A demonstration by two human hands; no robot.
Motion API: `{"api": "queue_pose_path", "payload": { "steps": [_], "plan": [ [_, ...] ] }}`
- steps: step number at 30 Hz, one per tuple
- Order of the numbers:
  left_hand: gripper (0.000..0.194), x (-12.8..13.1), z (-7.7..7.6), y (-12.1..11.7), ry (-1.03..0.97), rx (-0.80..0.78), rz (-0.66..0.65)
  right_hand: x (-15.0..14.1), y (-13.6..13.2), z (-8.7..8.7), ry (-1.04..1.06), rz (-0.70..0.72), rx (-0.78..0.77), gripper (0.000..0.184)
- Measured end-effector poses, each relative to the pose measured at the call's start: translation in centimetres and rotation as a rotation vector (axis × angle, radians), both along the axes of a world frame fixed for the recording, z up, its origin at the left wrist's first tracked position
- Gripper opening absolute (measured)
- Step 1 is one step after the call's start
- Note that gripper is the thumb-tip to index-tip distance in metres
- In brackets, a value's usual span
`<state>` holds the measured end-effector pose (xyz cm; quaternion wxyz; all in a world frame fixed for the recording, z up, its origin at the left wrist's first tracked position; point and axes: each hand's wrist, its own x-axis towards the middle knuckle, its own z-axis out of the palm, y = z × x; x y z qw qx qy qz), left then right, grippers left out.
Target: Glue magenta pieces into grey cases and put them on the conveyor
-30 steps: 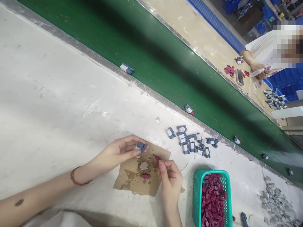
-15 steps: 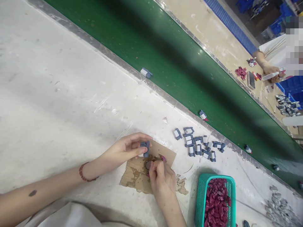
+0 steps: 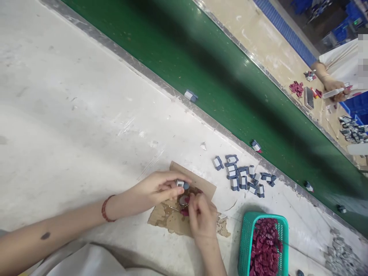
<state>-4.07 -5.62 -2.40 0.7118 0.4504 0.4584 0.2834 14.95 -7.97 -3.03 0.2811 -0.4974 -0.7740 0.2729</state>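
Note:
My left hand (image 3: pixel 161 188) pinches a small blue-grey and white plastic part (image 3: pixel 180 184) between thumb and fingers, above a piece of brown cardboard (image 3: pixel 172 220). Close by on the right, my right hand (image 3: pixel 203 214) is closed, its fingertips at a small dark red piece (image 3: pixel 186 199). Under those fingertips lies a small round dish (image 3: pixel 183 201) on the glue-stained cardboard. More dark red bits are beside the dish, partly covered by my right hand.
Several blue-grey and white parts (image 3: pixel 231 171) lie right of the cardboard. A green basket (image 3: pixel 243 245) holds dark red pieces; a grey pile (image 3: pixel 342 251) lies farther right. Beyond the table edge runs a green conveyor belt (image 3: pixel 161 50) with scattered parts. Across it, a person's hand (image 3: pixel 335 87) holds a white tube.
My left hand has turned the part, so a white face shows. My right hand has shifted slightly right, and red now shows at its fingertips. Parts on the belt have travelled toward the lower right.

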Motion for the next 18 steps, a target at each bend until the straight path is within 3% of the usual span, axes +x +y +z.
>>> {"api": "queue_pose_path", "payload": {
  "steps": [3, 5, 10, 13, 18],
  "plan": [
    [0.035, -0.1, -0.2, -0.3, 0.209, 0.287, -0.086, 0.3, 0.0, 0.3, 0.268, -0.282, -0.228, 0.036],
    [0.039, -0.1, -0.8, -0.4, 0.324, 0.517, -0.144, 0.3, 0.1, 0.6, 0.403, -0.421, -0.295, 0.038],
    [0.041, 0.3, -2.7, -1.0, 0.493, 1.013, -0.162, -0.4, 0.0, 1.1, 0.566, -0.502, -0.364, 0.04],
    [0.037, 0.6, -3.4, -1.2, 0.544, 1.119, -0.15, -0.7, -0.2, 0.9, 0.569, -0.457, -0.384, 0.039],
    [0.037, 0.7, -3.3, -1.3, 0.54, 1.089, -0.158, -0.9, -0.4, 0.7, 0.529, -0.341, -0.399, 0.038]
  ]
}}
